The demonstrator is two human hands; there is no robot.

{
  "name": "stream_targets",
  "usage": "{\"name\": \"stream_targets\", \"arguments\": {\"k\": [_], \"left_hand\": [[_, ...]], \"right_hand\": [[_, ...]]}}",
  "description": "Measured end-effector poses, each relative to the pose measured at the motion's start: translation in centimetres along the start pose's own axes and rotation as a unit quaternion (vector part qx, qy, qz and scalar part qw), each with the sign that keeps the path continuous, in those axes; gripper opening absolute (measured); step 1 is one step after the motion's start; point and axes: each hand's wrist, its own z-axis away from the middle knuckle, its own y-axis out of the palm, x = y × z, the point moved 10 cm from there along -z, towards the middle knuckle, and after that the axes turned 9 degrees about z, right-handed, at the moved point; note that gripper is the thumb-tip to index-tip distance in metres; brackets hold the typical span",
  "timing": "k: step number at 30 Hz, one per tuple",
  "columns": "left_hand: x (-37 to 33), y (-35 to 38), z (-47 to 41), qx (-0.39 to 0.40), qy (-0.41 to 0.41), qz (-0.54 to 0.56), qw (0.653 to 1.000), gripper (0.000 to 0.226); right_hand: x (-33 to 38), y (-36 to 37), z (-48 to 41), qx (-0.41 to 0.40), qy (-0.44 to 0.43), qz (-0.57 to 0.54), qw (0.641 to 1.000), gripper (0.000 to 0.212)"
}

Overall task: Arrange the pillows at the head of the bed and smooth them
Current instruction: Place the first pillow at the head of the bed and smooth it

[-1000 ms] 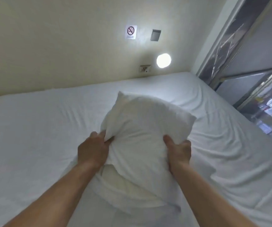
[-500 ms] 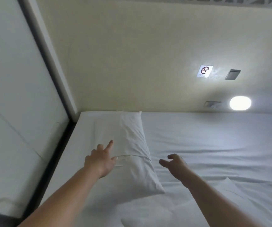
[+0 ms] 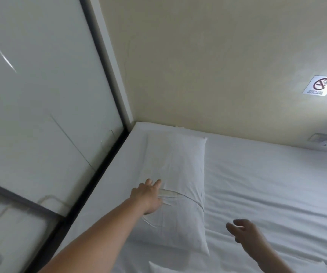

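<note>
A white pillow (image 3: pixel 180 174) lies flat on the bed (image 3: pixel 276 184), lengthwise in the far left corner against the cream wall. My left hand (image 3: pixel 148 196) rests flat on the pillow's left side near a crease, fingers stretched forward and holding nothing. My right hand (image 3: pixel 245 233) hovers over the sheet just right of the pillow, fingers loosely curled and apart, empty. The corner of a second white pillow (image 3: pixel 164 267) peeks in at the bottom edge.
A glossy white panel with a dark frame (image 3: pixel 91 184) borders the bed on the left. On the cream wall (image 3: pixel 217 66) hang a no-smoking sign (image 3: pixel 321 85) and a wall socket (image 3: pixel 325 137) at the right.
One second ago both hands gripped a pillow mid-bed. That pillow now lies in the left corner, released. My left hand has settled flat on it; my right hand has drawn back and down.
</note>
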Motion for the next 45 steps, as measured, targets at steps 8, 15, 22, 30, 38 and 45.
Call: {"name": "stream_targets", "arguments": {"k": [8, 15, 22, 30, 38, 45], "left_hand": [[3.1, 3.8, -13.4, 0.067, 0.046, 0.031, 0.996, 0.075], [13.5, 7.9, -22.2, 0.041, 0.032, 0.095, 0.994, 0.08], [17.5, 14.3, -31.2, 0.066, -0.009, 0.322, 0.944, 0.107], [16.7, 15.8, -30.6, -0.046, -0.007, 0.432, 0.901, 0.092], [10.6, -4.2, -22.7, -0.14, 0.091, 0.717, 0.677, 0.051], [-1.8, -10.7, -15.4, -0.041, 0.243, 0.574, 0.781, 0.073]], "right_hand": [[3.8, 8.7, -8.8, -0.031, 0.036, 0.004, 0.999, 0.06], [4.9, 15.4, -18.2, -0.059, 0.106, 0.041, 0.992, 0.082], [2.3, 17.4, -29.0, -0.118, 0.133, -0.028, 0.984, 0.117], [-1.4, 20.2, -30.4, -0.174, 0.121, -0.08, 0.974, 0.1], [8.8, 21.2, -26.7, -0.146, 0.039, -0.206, 0.967, 0.051], [18.9, 27.8, -23.4, 0.138, -0.045, -0.24, 0.96, 0.033]]}}
